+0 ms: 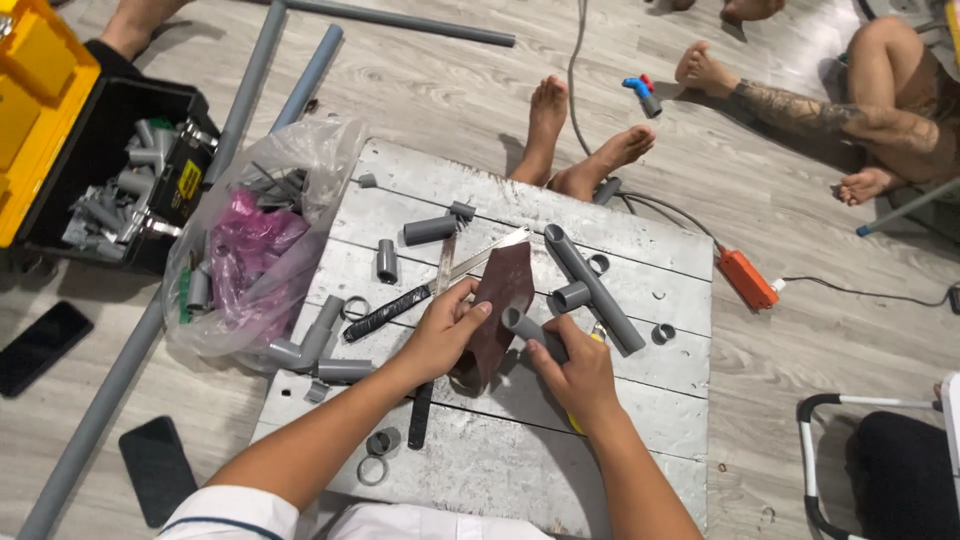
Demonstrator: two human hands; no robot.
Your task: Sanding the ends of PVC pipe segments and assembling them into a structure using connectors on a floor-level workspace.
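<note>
Grey pipe piece (527, 330) between both hands (445, 330), against sandpaper (497, 305).

My left hand (445, 330) and right hand (575, 375) sat mid-board (560, 450), hemmed in. Ahead of the right: the grey tee pipe assembly (592, 288), running diagonally toward the far edge. Ahead of the left: hacksaw (430, 290) and short pipe pieces (430, 229). The left edge was blocked by the elbow fitting (315, 345) and the plastic bag (250, 250) overhanging it. The black tool handle (420, 415) and two rings (378, 455) cluttered the near-left. The near-right corner had free room; the right edge held only one ring (662, 333).
</note>
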